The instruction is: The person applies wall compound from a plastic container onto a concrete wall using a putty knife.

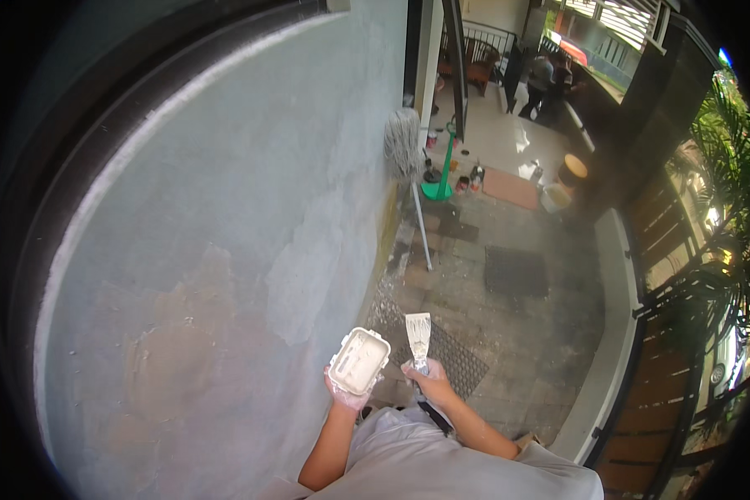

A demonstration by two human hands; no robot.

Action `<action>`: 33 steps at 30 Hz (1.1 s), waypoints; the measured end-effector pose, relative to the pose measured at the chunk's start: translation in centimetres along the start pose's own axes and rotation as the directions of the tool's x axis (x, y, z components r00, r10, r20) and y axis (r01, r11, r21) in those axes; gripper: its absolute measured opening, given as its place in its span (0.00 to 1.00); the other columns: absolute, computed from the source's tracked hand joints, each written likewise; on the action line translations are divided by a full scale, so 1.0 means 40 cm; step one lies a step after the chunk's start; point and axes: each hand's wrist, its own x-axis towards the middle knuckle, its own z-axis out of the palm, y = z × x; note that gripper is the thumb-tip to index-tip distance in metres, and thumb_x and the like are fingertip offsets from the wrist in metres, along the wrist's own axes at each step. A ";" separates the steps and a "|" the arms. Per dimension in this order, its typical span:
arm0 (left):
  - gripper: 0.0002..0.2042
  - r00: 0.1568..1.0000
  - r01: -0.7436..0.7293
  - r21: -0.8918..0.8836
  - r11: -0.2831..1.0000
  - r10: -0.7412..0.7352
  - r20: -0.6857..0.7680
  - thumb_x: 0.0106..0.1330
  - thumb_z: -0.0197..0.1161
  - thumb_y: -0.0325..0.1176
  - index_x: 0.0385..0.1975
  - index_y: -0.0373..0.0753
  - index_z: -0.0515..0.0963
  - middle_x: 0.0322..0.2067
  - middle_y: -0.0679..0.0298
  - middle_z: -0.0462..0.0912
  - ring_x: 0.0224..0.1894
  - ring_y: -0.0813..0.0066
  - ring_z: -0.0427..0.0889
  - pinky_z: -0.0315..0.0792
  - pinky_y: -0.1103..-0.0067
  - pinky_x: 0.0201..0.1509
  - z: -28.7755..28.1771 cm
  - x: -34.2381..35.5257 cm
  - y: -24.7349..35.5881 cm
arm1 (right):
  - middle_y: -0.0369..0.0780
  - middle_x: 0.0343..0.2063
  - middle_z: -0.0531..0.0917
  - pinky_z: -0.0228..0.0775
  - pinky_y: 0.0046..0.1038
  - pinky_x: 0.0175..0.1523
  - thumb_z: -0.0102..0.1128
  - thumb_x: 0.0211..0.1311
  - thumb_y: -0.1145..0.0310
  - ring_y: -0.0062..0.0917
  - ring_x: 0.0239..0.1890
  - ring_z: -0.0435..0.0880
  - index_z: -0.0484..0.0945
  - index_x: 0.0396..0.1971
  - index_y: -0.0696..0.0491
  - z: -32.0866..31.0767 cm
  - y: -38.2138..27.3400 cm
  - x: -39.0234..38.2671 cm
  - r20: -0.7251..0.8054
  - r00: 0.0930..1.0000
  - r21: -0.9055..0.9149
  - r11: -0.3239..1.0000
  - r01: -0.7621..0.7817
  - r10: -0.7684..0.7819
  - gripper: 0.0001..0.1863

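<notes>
Lower centre: our left grip [346, 398] cradles a tub [347, 352]; just right, our right grip [434, 383] is closed round a scraper [418, 336], blade up-frame.

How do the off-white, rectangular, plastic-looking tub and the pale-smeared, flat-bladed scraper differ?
The off-white, rectangular, plastic-looking tub is broad and hollow; the pale-smeared, flat-bladed scraper is slimmer. The left hand holds the tub, the right hand the scraper. Both look whitish.

Looks like matt plastic on tub [344, 350], lower centre. Rough, pasty coat on scraper [418, 332]. Matt, patchy plaster on wall [225, 175], left. Stringy cloth on mop head [402, 142]; gloss on pale floor [496, 137], upper right.
</notes>
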 end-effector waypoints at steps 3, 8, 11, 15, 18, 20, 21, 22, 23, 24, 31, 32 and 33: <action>0.36 0.986 0.056 0.148 0.987 -0.078 0.150 0.61 0.50 0.60 0.66 0.43 0.67 0.63 0.52 0.72 0.58 0.39 0.75 0.77 0.42 0.47 -0.029 -0.001 0.019 | 0.31 0.20 0.78 0.62 0.18 0.27 0.66 0.64 0.66 0.13 0.23 0.75 0.77 0.27 0.52 -0.017 0.025 -0.025 -0.048 0.997 -0.135 0.988 -0.072 0.066 0.09; 0.33 0.990 -0.015 0.156 0.988 -0.007 0.140 0.65 0.47 0.57 0.66 0.44 0.67 0.63 0.52 0.71 0.59 0.44 0.76 0.79 0.45 0.48 0.030 -0.035 -0.046 | 0.30 0.17 0.75 0.62 0.20 0.23 0.65 0.65 0.65 0.13 0.18 0.73 0.76 0.28 0.52 -0.101 0.066 -0.061 0.041 0.977 -0.046 0.977 -0.206 0.208 0.09; 0.32 0.983 -0.089 0.185 0.979 0.056 0.175 0.66 0.47 0.56 0.66 0.44 0.67 0.63 0.53 0.72 0.59 0.46 0.76 0.80 0.49 0.48 0.077 -0.034 -0.090 | 0.30 0.16 0.75 0.61 0.21 0.21 0.64 0.66 0.64 0.14 0.16 0.71 0.76 0.28 0.52 -0.132 0.034 -0.027 0.078 0.985 -0.034 0.988 -0.149 0.151 0.10; 0.35 0.974 -0.190 0.175 0.966 0.163 0.156 0.63 0.50 0.57 0.67 0.43 0.66 0.63 0.52 0.71 0.59 0.44 0.76 0.81 0.49 0.45 0.022 0.014 -0.148 | 0.31 0.17 0.76 0.62 0.20 0.22 0.64 0.66 0.63 0.14 0.17 0.72 0.76 0.30 0.53 -0.214 -0.029 0.058 0.054 0.995 -0.103 0.991 -0.084 0.090 0.10; 0.37 0.963 -0.242 0.133 0.961 0.221 0.155 0.62 0.52 0.58 0.69 0.43 0.63 0.66 0.50 0.67 0.61 0.42 0.74 0.78 0.46 0.49 0.015 0.020 -0.210 | 0.31 0.18 0.76 0.63 0.20 0.23 0.63 0.67 0.64 0.14 0.18 0.73 0.76 0.31 0.53 -0.268 -0.073 0.067 0.050 0.998 -0.053 0.998 -0.040 0.042 0.10; 0.36 0.965 -0.257 0.091 0.962 0.250 0.078 0.63 0.50 0.57 0.69 0.43 0.63 0.66 0.51 0.68 0.62 0.44 0.73 0.75 0.46 0.55 0.017 0.028 -0.264 | 0.30 0.19 0.76 0.64 0.21 0.25 0.63 0.67 0.64 0.14 0.19 0.73 0.76 0.31 0.53 -0.322 -0.086 0.088 0.078 0.997 -0.087 0.996 -0.007 0.014 0.09; 0.35 0.962 -0.239 0.070 0.969 0.226 0.150 0.64 0.48 0.56 0.68 0.41 0.64 0.65 0.53 0.69 0.62 0.46 0.73 0.73 0.49 0.58 0.012 0.030 -0.287 | 0.30 0.19 0.76 0.64 0.21 0.25 0.62 0.68 0.64 0.13 0.19 0.73 0.76 0.31 0.53 -0.345 -0.081 0.100 0.074 0.997 -0.072 0.997 -0.018 0.023 0.09; 0.35 0.960 -0.245 0.075 0.967 0.232 0.155 0.64 0.48 0.56 0.68 0.41 0.64 0.65 0.53 0.69 0.62 0.46 0.73 0.73 0.49 0.58 0.001 0.035 -0.308 | 0.30 0.18 0.75 0.64 0.21 0.25 0.62 0.68 0.64 0.13 0.19 0.73 0.76 0.31 0.53 -0.364 -0.069 0.111 0.070 0.997 -0.055 0.998 -0.028 0.032 0.09; 0.34 0.953 -0.266 0.106 0.958 0.246 0.175 0.65 0.47 0.56 0.68 0.42 0.65 0.65 0.54 0.70 0.63 0.47 0.73 0.73 0.50 0.59 -0.019 0.041 -0.334 | 0.30 0.18 0.75 0.64 0.21 0.25 0.62 0.68 0.64 0.13 0.19 0.73 0.76 0.31 0.53 -0.390 -0.025 0.121 0.069 0.997 -0.050 0.998 -0.026 0.030 0.09; 0.34 0.946 -0.289 0.137 0.947 0.261 0.191 0.65 0.47 0.55 0.67 0.42 0.66 0.65 0.55 0.70 0.63 0.48 0.73 0.73 0.51 0.59 -0.037 0.035 -0.362 | 0.31 0.17 0.75 0.64 0.22 0.25 0.62 0.68 0.64 0.14 0.19 0.73 0.76 0.31 0.53 -0.420 0.047 0.122 0.021 1.000 -0.130 0.991 0.002 0.000 0.10; 0.29 0.908 -0.414 0.032 0.910 0.415 -0.055 0.66 0.46 0.55 0.62 0.46 0.73 0.61 0.62 0.76 0.60 0.56 0.77 0.76 0.55 0.56 -0.018 -0.042 -0.458 | 0.33 0.16 0.76 0.66 0.27 0.24 0.61 0.68 0.60 0.17 0.18 0.74 0.75 0.26 0.56 -0.477 0.126 0.048 0.222 0.974 -0.516 0.841 0.160 -0.050 0.16; 0.29 0.908 -0.414 0.035 0.910 0.415 -0.046 0.66 0.46 0.55 0.62 0.46 0.73 0.61 0.62 0.76 0.60 0.56 0.77 0.76 0.55 0.56 -0.009 -0.051 -0.456 | 0.33 0.16 0.76 0.66 0.27 0.24 0.61 0.68 0.60 0.17 0.18 0.74 0.75 0.26 0.56 -0.461 0.126 0.053 0.223 0.973 -0.513 0.842 0.168 -0.058 0.16; 0.29 0.886 -0.455 0.095 0.885 0.461 -0.048 0.66 0.46 0.55 0.62 0.46 0.73 0.60 0.63 0.77 0.58 0.58 0.78 0.76 0.56 0.55 -0.003 -0.063 -0.454 | 0.34 0.15 0.76 0.66 0.27 0.24 0.61 0.68 0.60 0.16 0.18 0.74 0.75 0.26 0.56 -0.442 0.127 0.057 0.180 0.977 -0.512 0.837 0.192 -0.114 0.16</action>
